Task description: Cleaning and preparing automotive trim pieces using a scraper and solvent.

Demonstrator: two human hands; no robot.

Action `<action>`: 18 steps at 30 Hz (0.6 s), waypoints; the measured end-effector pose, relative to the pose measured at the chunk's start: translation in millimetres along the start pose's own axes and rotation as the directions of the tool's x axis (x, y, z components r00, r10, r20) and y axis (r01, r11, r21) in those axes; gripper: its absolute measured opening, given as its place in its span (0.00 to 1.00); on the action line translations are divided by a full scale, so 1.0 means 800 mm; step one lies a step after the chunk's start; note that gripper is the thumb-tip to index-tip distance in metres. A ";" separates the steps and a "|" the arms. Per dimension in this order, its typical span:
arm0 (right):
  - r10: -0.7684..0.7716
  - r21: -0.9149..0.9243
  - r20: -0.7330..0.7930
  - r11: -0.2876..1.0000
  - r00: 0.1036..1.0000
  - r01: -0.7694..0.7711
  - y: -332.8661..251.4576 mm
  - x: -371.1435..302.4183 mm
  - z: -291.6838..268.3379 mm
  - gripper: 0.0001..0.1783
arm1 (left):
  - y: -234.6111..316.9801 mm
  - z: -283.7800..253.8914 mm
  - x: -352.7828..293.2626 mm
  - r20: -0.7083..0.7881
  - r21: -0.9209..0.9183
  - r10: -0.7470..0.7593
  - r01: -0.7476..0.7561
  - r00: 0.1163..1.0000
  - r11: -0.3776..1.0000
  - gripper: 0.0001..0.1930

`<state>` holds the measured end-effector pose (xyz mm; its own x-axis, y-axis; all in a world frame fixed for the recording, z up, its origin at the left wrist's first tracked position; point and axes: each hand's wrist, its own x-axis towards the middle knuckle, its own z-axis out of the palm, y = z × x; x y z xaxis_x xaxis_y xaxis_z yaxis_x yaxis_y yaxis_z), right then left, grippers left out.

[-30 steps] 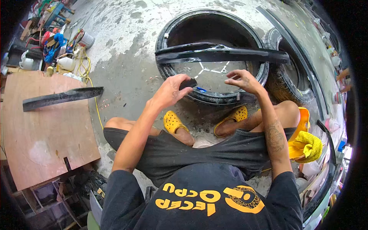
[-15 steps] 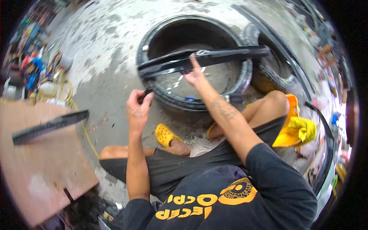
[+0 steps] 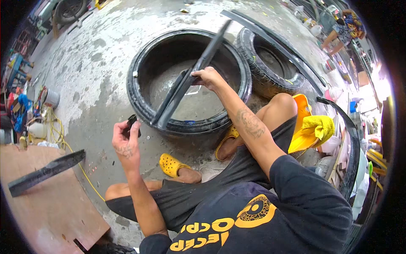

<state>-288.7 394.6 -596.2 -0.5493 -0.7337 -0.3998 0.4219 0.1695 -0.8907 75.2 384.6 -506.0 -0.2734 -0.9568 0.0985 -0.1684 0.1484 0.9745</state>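
My right hand (image 3: 208, 78) is closed around a long black trim strip (image 3: 213, 45), holding it near its middle. The strip slants over a large tire (image 3: 134, 101) lying flat on the floor. Its near end is by the tire's near-left rim; whether it touches cannot be told. My left hand (image 3: 126, 139), left of the tire, pinches a small black piece (image 3: 132, 120) between thumb and fingers. Another black strip (image 3: 46, 172) lies on a wooden board (image 3: 55, 211) at the left.
A second tire (image 3: 277, 86) leans beside the first, with long black strips (image 3: 275, 41) behind it. To my right are a yellow seat with a yellow cloth (image 3: 317, 127) and a curved black strip (image 3: 349, 144). Buckets and clutter line the left. Another person (image 3: 344, 31) is at far right.
The long strip has swung from nearly level to a steep slant, its far end now pointing away from me. My left hand has moved left and nearer with the small piece. The view has shifted.
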 end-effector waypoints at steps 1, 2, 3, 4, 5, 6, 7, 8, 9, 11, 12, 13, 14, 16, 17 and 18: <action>0.030 0.043 0.095 0.998 0.995 -0.034 -0.005 0.012 -0.001 0.09 | -0.003 -0.006 -0.002 -0.011 -0.002 0.007 -0.007 1.000 1.000 0.08; 0.060 0.084 0.193 0.994 0.979 -0.077 -0.006 0.020 0.003 0.09 | -0.003 -0.010 -0.007 -0.023 0.000 0.008 -0.008 1.000 1.000 0.08; 0.118 0.024 0.256 0.991 0.960 -0.128 -0.008 0.028 0.009 0.08 | -0.002 -0.014 -0.013 -0.040 0.037 0.025 -0.023 0.999 0.999 0.09; 0.140 -0.065 0.195 0.989 0.971 -0.129 -0.017 0.077 -0.069 0.10 | 0.010 0.021 -0.007 0.043 -0.032 0.066 -0.065 0.997 0.997 0.09; 0.109 0.027 0.216 0.993 0.970 -0.118 -0.003 0.079 -0.074 0.15 | 0.001 0.025 -0.005 0.057 -0.028 0.053 -0.052 0.997 0.998 0.09; 0.077 0.118 0.244 0.987 0.967 -0.109 0.009 0.077 -0.070 0.19 | -0.004 0.027 -0.006 0.062 -0.020 0.039 -0.038 0.997 0.999 0.09; 0.112 -0.057 0.153 0.993 0.982 -0.104 0.003 0.077 -0.111 0.25 | 0.005 0.051 -0.004 0.107 -0.040 0.053 -0.049 0.993 0.998 0.09; 0.189 -0.226 0.134 0.962 0.973 -0.155 0.009 0.064 -0.076 0.31 | -0.002 0.034 -0.007 0.095 -0.014 0.048 -0.047 0.994 0.999 0.09; 0.228 -0.518 -0.019 0.830 0.973 -0.205 0.012 0.045 -0.055 0.38 | -0.011 0.019 -0.008 0.076 0.029 0.026 -0.028 0.997 0.999 0.09; 0.113 -0.857 0.036 0.515 0.993 -0.028 -0.024 0.034 -0.076 0.59 | -0.010 0.025 -0.008 0.097 0.018 0.033 -0.035 0.995 0.999 0.08; 0.131 -0.900 0.102 0.435 0.986 0.036 -0.046 0.024 -0.076 0.64 | -0.012 0.022 -0.008 0.108 0.021 0.032 -0.035 0.994 0.999 0.08; -0.094 -0.777 0.110 0.612 0.990 0.144 -0.047 0.008 -0.087 0.61 | -0.009 0.021 -0.010 0.094 -0.002 0.033 -0.032 0.995 0.999 0.08; -0.134 -0.708 0.186 0.668 0.973 0.227 -0.072 -0.021 -0.097 0.54 | -0.014 0.015 -0.010 0.075 -0.013 0.024 -0.023 0.997 1.000 0.08; -0.263 -0.647 0.204 0.687 0.943 0.331 -0.143 -0.105 -0.151 0.35 | -0.019 0.017 -0.010 0.108 -0.006 0.018 -0.018 0.994 1.000 0.08; -0.417 -0.674 0.126 0.630 0.900 0.386 -0.167 -0.140 -0.197 0.29 | -0.016 0.025 -0.010 0.134 -0.010 0.002 -0.001 0.991 1.000 0.08; -0.564 -0.627 0.032 0.632 0.825 0.456 -0.174 -0.164 -0.255 0.25 | -0.013 0.034 -0.011 0.164 -0.019 -0.011 0.015 0.986 1.000 0.08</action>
<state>-422.3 601.1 -464.0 -0.6683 -0.7219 0.1797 -0.4362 0.1846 -0.8807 53.1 398.1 -522.3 -0.4233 -0.9044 0.0530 -0.1546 0.1297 0.9794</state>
